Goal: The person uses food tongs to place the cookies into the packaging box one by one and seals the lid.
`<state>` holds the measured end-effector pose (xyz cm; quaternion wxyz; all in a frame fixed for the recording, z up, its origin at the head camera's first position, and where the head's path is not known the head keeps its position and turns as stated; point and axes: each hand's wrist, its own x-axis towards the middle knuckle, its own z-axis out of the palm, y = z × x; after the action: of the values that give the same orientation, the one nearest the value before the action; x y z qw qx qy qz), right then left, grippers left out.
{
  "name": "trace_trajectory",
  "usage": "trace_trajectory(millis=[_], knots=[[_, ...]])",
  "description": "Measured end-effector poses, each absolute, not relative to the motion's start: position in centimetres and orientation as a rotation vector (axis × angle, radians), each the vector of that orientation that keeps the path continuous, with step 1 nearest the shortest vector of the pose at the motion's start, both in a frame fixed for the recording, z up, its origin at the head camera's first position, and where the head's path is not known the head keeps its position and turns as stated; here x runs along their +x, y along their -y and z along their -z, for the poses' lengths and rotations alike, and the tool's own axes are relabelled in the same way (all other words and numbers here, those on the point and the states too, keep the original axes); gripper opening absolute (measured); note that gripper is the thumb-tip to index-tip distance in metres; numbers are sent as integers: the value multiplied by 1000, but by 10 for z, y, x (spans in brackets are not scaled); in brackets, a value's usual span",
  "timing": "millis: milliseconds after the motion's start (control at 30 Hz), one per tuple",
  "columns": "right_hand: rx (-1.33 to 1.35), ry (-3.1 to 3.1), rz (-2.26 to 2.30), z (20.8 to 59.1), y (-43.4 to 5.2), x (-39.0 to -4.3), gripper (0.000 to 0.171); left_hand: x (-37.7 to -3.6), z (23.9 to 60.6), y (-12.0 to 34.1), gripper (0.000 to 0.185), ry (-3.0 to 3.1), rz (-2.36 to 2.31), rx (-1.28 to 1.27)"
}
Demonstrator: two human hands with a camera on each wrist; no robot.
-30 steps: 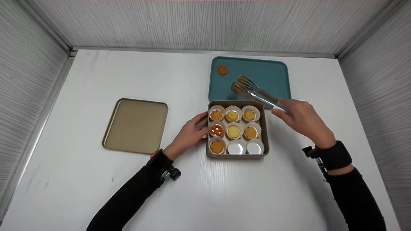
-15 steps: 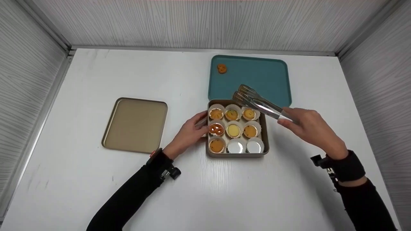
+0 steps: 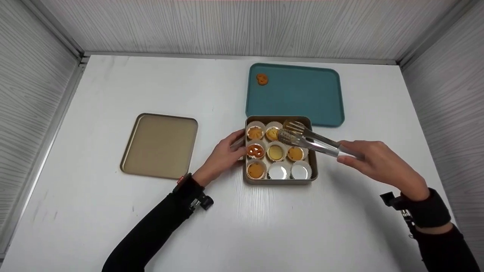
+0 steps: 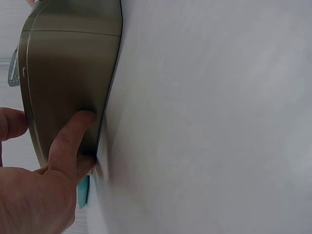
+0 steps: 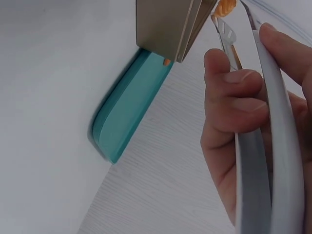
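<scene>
A gold square baking tin (image 3: 314, 166) holds paper cups, several with orange or yellow pastries (image 3: 275, 152); two front cups (image 3: 278, 173) are empty. My right hand (image 3: 349, 154) grips metal tongs (image 3: 314, 142), also seen as tongs (image 5: 253, 161) in the right wrist view. Their tips straddle the back right cup, whose pastry is mostly hidden; an orange bit (image 5: 225, 6) shows by one tip. My left hand (image 3: 228, 151) rests against the tin's left wall, with a finger (image 4: 73, 136) laid flat on the tin's wall (image 4: 68, 63).
A teal tray (image 3: 302, 94) lies just behind the tin with one orange pretzel-shaped cookie (image 3: 262, 78) at its back left corner. A flat gold tray (image 3: 160, 145) sits to the left. Grey walls enclose the white table (image 3: 227, 226) on three sides.
My right hand has drawn back toward me and lowered the tongs from over the teal tray down into the tin's back right cup. The left hand has stayed on the tin.
</scene>
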<state>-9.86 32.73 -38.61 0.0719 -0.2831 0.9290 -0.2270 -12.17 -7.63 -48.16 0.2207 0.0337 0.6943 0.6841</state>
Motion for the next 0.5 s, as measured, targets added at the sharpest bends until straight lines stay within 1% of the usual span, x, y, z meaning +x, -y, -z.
trace_trajectory(millis=[200,500], knots=[[-828,-2760,671,385,-334,-92,35,-121,483,77,66,-1903,-1906,93],[-882,-2713,669,382,-333,-81,37,-122,482,75,65,-1865,-1913,84]])
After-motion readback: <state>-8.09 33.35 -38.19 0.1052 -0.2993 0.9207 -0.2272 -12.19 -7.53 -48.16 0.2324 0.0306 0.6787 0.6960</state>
